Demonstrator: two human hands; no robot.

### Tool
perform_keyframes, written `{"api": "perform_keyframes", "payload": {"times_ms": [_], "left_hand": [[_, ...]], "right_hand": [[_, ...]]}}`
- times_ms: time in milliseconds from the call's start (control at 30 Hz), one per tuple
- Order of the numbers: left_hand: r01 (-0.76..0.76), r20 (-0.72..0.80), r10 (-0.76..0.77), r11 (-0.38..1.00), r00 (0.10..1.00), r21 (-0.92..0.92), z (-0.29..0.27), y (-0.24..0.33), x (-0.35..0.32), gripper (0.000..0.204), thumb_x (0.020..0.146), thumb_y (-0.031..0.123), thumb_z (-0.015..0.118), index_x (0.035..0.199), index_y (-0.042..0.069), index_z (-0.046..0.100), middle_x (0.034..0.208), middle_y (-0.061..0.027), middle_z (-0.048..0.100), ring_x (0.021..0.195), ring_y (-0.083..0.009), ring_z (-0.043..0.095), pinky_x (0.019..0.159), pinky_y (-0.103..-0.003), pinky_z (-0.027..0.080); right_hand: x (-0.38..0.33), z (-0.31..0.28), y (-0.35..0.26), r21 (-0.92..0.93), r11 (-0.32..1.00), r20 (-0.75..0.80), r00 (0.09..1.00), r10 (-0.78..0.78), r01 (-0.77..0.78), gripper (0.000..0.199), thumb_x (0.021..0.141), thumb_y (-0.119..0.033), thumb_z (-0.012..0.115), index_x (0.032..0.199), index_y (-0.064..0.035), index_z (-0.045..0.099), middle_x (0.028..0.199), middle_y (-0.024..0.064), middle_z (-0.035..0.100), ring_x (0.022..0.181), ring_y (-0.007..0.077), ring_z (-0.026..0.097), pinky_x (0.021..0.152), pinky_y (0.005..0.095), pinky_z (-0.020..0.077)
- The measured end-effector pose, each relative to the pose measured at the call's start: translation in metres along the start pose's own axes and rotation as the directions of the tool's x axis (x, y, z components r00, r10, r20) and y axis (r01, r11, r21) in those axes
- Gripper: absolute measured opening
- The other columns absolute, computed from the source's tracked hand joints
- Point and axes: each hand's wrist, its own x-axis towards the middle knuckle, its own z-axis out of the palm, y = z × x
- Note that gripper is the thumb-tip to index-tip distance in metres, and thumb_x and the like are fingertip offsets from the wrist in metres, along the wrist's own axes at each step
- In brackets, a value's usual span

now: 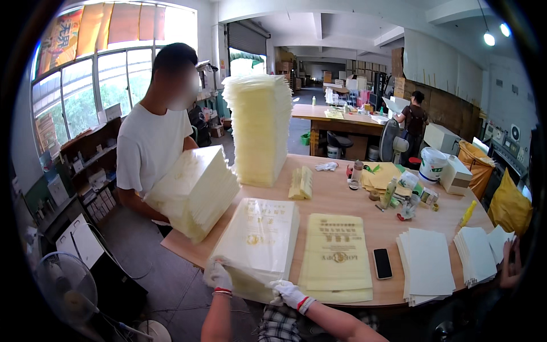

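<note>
In front of me a thick stack of white printed sheets (263, 231) lies on the table, its near end hanging by the table's front edge. My left hand (218, 276), in a white glove with a red cuff, is closed at the stack's near left corner. My right hand (289, 294), gloved alike, has its fingers closed at the near right corner. Between them stretches a thin translucent sheet (248, 285), its edge gripped by both hands. Right of the stack lies a flat pile of pale yellow printed bags (335, 256).
At the left, a person in a white T-shirt (154, 137) holds a thick pale stack (194, 191) against the table edge. Behind rises a tall cream stack (256, 131). A phone (383, 264), white sheets (427, 262) and a bucket (433, 164) are to the right.
</note>
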Motion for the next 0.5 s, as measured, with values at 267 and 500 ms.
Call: {"api": "perform_keyframes", "payload": {"times_ms": [267,500], "left_hand": [[0.237,-0.065,-0.258,0.944,0.964,-0.231,-0.055,-0.036,-0.014,0.006,0.081,0.01,0.041,0.083,0.008,0.046,0.078,-0.0013,0.046,0.07,-0.0114,0.045,0.064,-0.028,0.043],[0.301,0.456,-0.451,0.881,0.767,0.365,-0.056,-0.058,-0.194,0.009,0.081,0.016,0.05,0.082,0.008,0.053,0.075,-0.0065,0.054,0.066,-0.0209,0.053,0.059,-0.034,0.044]], "right_hand": [[-0.01,-0.013,0.039,-0.59,0.806,-0.024,0.999,0.041,-0.047,0.032,0.09,-0.032,0.051,0.1,-0.0025,0.056,0.075,0.0036,0.058,0.06,0.012,0.058,0.056,0.0248,0.0496],[-0.121,-0.087,0.104,-0.205,0.947,-0.178,0.961,0.211,-0.246,0.035,0.09,-0.032,0.051,0.112,-0.0039,0.053,0.084,0.0074,0.06,0.067,0.0139,0.06,0.061,0.0263,0.0514]]}}
